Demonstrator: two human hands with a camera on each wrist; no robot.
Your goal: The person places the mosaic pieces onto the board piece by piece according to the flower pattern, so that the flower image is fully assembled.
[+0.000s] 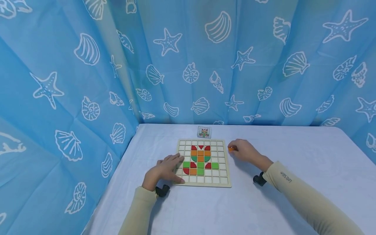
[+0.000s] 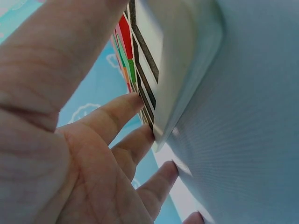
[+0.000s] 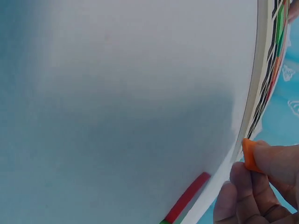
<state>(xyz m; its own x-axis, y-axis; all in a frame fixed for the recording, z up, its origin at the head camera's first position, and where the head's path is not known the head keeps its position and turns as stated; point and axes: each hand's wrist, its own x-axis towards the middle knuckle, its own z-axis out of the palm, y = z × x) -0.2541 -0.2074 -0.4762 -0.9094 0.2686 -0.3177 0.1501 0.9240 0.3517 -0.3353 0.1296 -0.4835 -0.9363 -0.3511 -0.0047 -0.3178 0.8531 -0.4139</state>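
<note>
A square wooden grid board (image 1: 202, 186) lies on the table, with red, orange and green tiles (image 1: 200, 159) set in a flower-like pattern among pale squares. My left hand (image 1: 164, 168) rests on the board's left edge with its fingers spread; the left wrist view shows fingertips (image 2: 148, 133) touching the rim. Just off the board's right side, my right hand (image 1: 246, 151) pinches a small orange tile (image 3: 251, 155) between thumb and fingers. The right wrist view shows a red piece (image 3: 189, 196) and a bit of green on the table near that hand; the head view hides them.
A small printed card (image 1: 204, 132) with a similar flower picture lies behind the board. White cloth (image 1: 308, 156) covers the table. Blue curtains (image 1: 188, 49) with shell and starfish prints hang behind it and on the left.
</note>
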